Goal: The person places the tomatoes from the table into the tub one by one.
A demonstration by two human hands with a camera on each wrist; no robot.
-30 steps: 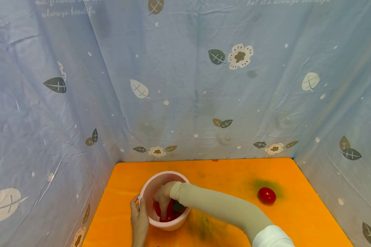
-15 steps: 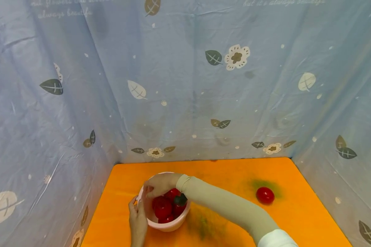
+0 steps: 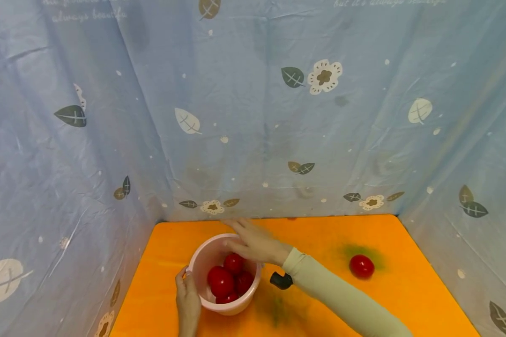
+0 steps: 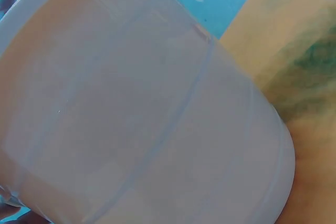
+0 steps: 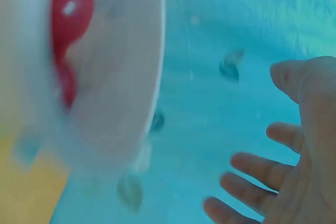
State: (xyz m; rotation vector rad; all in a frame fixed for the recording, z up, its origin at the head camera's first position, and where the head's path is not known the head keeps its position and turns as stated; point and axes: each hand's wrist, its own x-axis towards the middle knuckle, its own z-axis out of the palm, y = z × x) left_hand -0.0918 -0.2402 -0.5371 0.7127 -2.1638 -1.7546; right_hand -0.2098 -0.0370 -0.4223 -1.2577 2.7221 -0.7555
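Observation:
A pale pink bucket point(image 3: 232, 309) stands on the orange table, with several glossy red, round fruits point(image 3: 221, 282) inside it. My left hand point(image 3: 188, 299) grips the bucket at the left side of its rim. In the left wrist view, the bucket's outer wall point(image 4: 142, 98) fills most of the picture. My right hand point(image 3: 253, 241) is over the far right rim, fingers spread and holding nothing. In the right wrist view, the right hand point(image 5: 283, 177) is apart from the blurred bucket point(image 5: 121, 77). Another red fruit point(image 3: 361, 267) lies on the table to the right.
The orange table point(image 3: 312, 234) has greenish-dark stains. A blue patterned curtain point(image 3: 244, 93) closes off the back and both sides. A small black object point(image 3: 281, 281) shows beside the right wrist.
My right hand has come up out of the bucket, then moved right and away to the far rim, its fingers spreading. The fruits inside are uncovered. My left hand keeps its hold.

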